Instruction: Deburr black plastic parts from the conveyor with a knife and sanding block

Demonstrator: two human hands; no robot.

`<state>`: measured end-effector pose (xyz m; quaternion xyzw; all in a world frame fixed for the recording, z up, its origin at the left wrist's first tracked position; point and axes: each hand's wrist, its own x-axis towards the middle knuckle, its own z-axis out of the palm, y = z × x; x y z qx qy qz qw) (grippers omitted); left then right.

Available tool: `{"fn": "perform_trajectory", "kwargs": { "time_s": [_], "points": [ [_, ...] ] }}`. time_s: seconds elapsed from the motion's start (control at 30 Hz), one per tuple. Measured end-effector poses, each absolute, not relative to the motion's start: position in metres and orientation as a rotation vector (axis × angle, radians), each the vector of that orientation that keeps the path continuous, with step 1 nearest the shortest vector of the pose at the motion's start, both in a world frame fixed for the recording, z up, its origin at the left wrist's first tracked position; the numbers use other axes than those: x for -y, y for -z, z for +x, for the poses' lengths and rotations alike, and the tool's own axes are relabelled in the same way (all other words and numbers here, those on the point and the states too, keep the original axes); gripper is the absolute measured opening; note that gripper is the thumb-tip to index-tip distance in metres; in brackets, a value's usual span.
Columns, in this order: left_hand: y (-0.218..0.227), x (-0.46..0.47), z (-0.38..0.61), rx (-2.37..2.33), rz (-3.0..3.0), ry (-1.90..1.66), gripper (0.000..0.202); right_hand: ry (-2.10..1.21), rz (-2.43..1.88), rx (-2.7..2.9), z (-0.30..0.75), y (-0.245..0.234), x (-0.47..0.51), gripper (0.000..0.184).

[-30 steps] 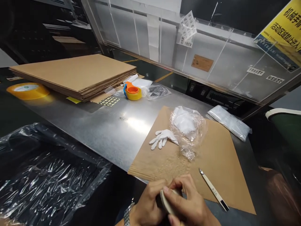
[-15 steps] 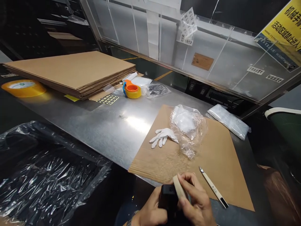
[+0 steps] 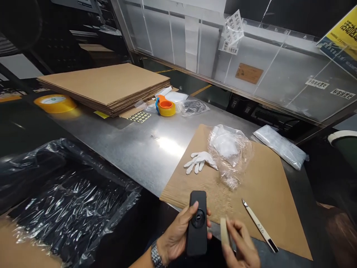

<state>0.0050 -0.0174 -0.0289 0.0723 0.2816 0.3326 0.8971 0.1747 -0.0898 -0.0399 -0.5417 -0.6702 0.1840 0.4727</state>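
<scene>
My left hand [image 3: 178, 234] is closed round a flat black oblong device [image 3: 196, 222] with a round button, held upright near the bottom edge. Beside it my right hand [image 3: 242, 247] pinches a small beige block [image 3: 223, 230], apart from the device. Both hands hover over the near edge of a brown cardboard sheet [image 3: 262, 193] on the steel table [image 3: 134, 149]. On the sheet lie a white glove [image 3: 199, 162], a crumpled clear plastic bag [image 3: 230, 150] and a white craft knife [image 3: 259, 226] just right of my right hand.
A stack of cardboard sheets [image 3: 106, 83] sits at the back left, with a yellow tape roll [image 3: 55, 103], an orange tape dispenser [image 3: 165, 106] and a sticker sheet [image 3: 138, 117] near it. A black plastic-lined bin [image 3: 61, 201] stands at the left. A clear guard panel [image 3: 251, 63] runs behind.
My hands have come apart: the left raised the black device into plain view, and the right drew the beige block off to the right of it.
</scene>
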Motion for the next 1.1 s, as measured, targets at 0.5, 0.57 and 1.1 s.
{"fn": "perform_trajectory", "kwargs": {
  "time_s": [0.5,0.57,1.1],
  "points": [
    [0.027,0.040,0.021,-0.610,0.294,-0.390,0.083,-0.432,-1.041,2.312,0.178,-0.017,0.046,0.055],
    [0.026,0.040,0.020,-0.662,0.338,-0.424,0.080,-0.364,-1.093,2.265,0.180,-0.018,0.045,0.054],
    [0.021,0.042,0.017,-0.819,0.365,-0.656,0.055,-0.155,-1.422,2.201,0.153,-0.016,0.051,0.037]
  ]
}}
